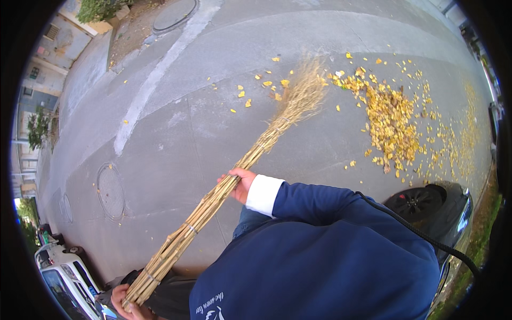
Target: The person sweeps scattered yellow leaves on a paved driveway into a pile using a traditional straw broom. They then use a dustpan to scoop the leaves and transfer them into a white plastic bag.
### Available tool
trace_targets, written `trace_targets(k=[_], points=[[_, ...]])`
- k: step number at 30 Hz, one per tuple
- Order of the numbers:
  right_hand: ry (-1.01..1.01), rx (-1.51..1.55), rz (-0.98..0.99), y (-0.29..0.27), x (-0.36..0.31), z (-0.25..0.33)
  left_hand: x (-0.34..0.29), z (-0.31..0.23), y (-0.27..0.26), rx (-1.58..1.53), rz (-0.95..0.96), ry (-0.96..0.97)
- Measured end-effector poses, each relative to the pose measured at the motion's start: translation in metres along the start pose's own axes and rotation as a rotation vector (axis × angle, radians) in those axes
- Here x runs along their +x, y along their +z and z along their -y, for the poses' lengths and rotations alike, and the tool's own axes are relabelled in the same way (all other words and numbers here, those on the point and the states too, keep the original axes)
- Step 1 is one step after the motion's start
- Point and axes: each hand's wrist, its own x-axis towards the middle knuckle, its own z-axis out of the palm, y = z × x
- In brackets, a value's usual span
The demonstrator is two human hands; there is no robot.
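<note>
Outdoors, a long broom of bundled pale yellow bamboo canes [224, 192] runs slantwise across the grey asphalt pavement [176, 133], bound in places with thin wire bands, its thin twiggy brush end resting on the ground toward the pavement's far side. The right hand [241, 184], coming out of a white cuff and a dark blue sleeve [320, 205], has its fingers curled tight around the middle of the cane bundle. The left hand [125, 303], low at the near edge of the view, closes its fingers round the butt end of the same broom.

Just beside the brush end lie a few scattered yellow fallen leaves [266, 85], and to the right of it a dense heap of yellow leaves [392, 125] stretches along the pavement, thinning out into loose leaves toward the right-hand edge. The asphalt is dry and patched, with a faded white painted stripe [154, 80] running away toward the far left corner and a round metal manhole cover [110, 191] set into it left of the broom; a second round cover shows at the far edge.

A black scooter [432, 208] stands at the near right, by a strip of grass. A white car [66, 277] is parked at the near left corner, and pale buildings with green shrubs line the left edge.
</note>
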Motion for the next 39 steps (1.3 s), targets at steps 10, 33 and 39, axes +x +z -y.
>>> trace_targets(k=[10, 33, 39], points=[[0.219, -0.422, -0.006, 0.148, 0.29, -0.077, 0.078, 0.017, 0.071, 0.377, 0.071, 0.008], [-0.722, 0.025, -0.392, 0.018, 0.158, 0.341, 0.267, 0.156, 0.381, -0.299, 0.815, -0.255], [-0.581, -0.061, -0.16, 0.123, 0.238, 0.336, 0.308, 0.061, 0.356, -0.064, 0.525, -0.067]])
